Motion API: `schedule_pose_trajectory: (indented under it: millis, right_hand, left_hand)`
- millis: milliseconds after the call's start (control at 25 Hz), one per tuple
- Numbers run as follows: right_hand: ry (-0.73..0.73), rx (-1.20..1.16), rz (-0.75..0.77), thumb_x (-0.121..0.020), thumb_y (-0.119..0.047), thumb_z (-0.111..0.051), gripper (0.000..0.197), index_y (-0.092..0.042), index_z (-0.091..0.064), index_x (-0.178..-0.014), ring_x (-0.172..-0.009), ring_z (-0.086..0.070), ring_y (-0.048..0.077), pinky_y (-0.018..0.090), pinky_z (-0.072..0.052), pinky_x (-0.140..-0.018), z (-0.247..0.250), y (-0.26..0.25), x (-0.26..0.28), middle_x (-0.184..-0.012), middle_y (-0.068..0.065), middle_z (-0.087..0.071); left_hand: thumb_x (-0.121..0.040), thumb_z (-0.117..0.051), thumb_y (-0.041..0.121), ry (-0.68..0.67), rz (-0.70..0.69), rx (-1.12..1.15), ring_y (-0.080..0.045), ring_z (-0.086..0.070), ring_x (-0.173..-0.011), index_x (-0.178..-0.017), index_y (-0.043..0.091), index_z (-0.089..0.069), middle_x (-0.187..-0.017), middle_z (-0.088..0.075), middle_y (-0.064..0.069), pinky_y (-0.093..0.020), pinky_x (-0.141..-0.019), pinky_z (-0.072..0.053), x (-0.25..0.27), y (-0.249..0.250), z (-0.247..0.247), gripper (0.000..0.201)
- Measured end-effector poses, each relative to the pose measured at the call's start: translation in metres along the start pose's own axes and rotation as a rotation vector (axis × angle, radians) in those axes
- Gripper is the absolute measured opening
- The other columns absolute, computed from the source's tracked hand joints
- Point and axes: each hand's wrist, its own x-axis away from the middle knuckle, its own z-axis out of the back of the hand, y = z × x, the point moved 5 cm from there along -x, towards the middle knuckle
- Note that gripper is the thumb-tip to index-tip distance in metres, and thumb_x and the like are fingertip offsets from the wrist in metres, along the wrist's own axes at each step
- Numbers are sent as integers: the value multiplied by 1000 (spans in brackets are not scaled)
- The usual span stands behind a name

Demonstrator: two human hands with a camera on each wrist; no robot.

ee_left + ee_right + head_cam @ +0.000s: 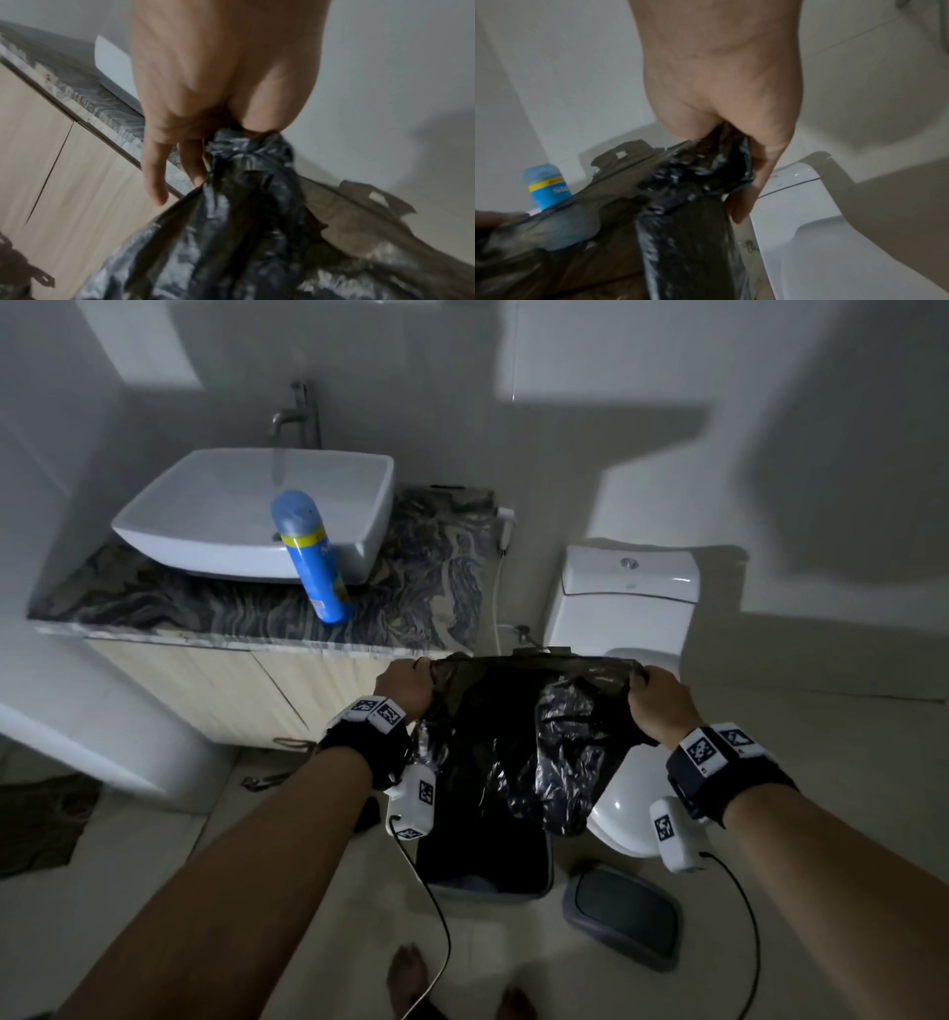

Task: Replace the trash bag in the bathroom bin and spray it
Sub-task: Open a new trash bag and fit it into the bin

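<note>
A black trash bag (529, 737) hangs stretched between my two hands above the open grey bin (488, 870) on the floor. My left hand (405, 685) grips the bag's left top corner (246, 154), and my right hand (657, 698) grips the right top corner (706, 168). The bag's lower end dangles over the bin's mouth. A blue spray can (310, 557) with a yellow band stands on the marble counter (426, 588) in front of the sink; it also shows behind the bag in the right wrist view as the spray can (546, 186).
The bin's grey lid (624, 914) lies on the floor to the right. A white toilet (626, 608) stands just behind the bag. The white sink (246, 516) sits on a wooden vanity (215, 690). My bare feet (411, 978) are near the bin; cables hang from both wrists.
</note>
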Motion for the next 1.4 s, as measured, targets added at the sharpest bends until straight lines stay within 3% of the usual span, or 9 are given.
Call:
schedule_pose_trajectory:
  millis: [160, 240, 400, 560, 760, 1000, 1200, 1320, 1400]
  right_hand:
    - [-348, -160, -11, -72, -72, -65, 60, -17, -68, -96, -79, -71, 22, 31, -51, -68, -44, 7, 20, -86, 5, -73]
    - [-419, -19, 66, -61, -58, -82, 59, -18, -63, -100, -82, -70, 20, 31, -54, -70, -69, 20, 23, -88, 1, -71]
    - [-414, 130, 39, -86, -20, -58, 18, -12, -48, -99, -84, -61, 31, 34, -45, -65, -116, 55, 21, -90, 9, -58]
    - [-497, 131, 4, -88, -8, -42, 24, -16, -41, -66, -63, -47, 26, 29, -32, -51, -173, 80, 19, -64, 4, -47]
    - [-493, 102, -28, -92, -8, -42, 18, -10, -59, -97, -70, -52, 27, 29, -38, -64, -238, 109, 4, -75, 6, -56]
    - [-503, 300, -61, -97, -10, -43, 24, -11, -41, -73, -81, -47, 24, 26, -35, -65, -292, 154, -18, -77, 0, -44]
    - [-638, 445, -26, -93, -10, -47, 18, -2, -59, -105, -93, -63, 36, 29, -38, -69, -350, 194, -18, -100, 19, -65]
    - [-690, 439, -89, -98, -23, -46, 28, -3, -60, -112, -102, -62, 37, 30, -41, -73, -394, 211, -20, -113, 20, -64]
    - [-633, 341, -195, -98, -39, -41, 39, -8, -61, -109, -96, -61, 36, 32, -41, -74, -419, 226, -26, -111, 19, -63]
  left_hand:
    - [-83, -51, 77, -257, 56, 46, -40, -63, -94, -107, -10, -57, -99, -62, -21, -39, -75, -45, 27, -15, -42, 90]
    - [-66, -72, 75, -377, 61, -164, -35, -62, -103, -121, -1, -52, -113, -60, -15, -37, -76, -47, 36, -31, -60, 96]
    - [-94, -59, 29, -339, 25, -378, -34, -66, -93, -84, 2, -64, -87, -67, -14, -29, -65, -42, 33, -66, -89, 29]
    - [-97, -51, 16, -312, 49, -319, -34, -62, -111, -119, 8, -65, -117, -68, -15, -34, -89, -46, 21, -105, -131, 27]
    - [-96, -49, 17, -372, 25, -220, -33, -64, -101, -107, 6, -66, -105, -69, -14, -27, -76, -36, -3, -149, -187, 22]
    - [-97, -47, 17, -416, 72, -169, -35, -63, -108, -118, 11, -65, -117, -69, -14, -31, -84, -42, -40, -199, -246, 28]
    - [-95, -49, 32, -474, 219, -278, -40, -64, -101, -116, 14, -63, -114, -69, -17, -39, -82, -48, -57, -255, -284, 31]
    - [-91, -52, 51, -464, 367, -309, -30, -60, -84, -106, 16, -62, -95, -66, -11, -34, -74, -45, -65, -299, -294, 40]
    - [-92, -57, 42, -383, 391, -296, -34, -65, -94, -110, 9, -61, -101, -67, -16, -37, -78, -50, -78, -325, -294, 37]
